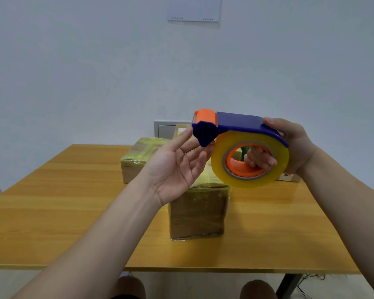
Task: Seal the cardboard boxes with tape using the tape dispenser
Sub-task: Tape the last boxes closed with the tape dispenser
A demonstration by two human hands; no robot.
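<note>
The left hand lies palm-up, fingers straight and holding nothing, their tips at the blue nose of the tape dispenser, probably feeling for the loose tape end. The right hand grips the dispenser, fingers curled through its orange core and thumb on the blue cover, holding it up above the near cardboard box. Its roll is thick and yellowish-clear. This box and the farther box on the table look glossy with tape

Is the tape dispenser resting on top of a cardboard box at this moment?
No: the right hand grips the tape dispenser and holds it raised in the air, clear of the cardboard box on the table below.
</note>
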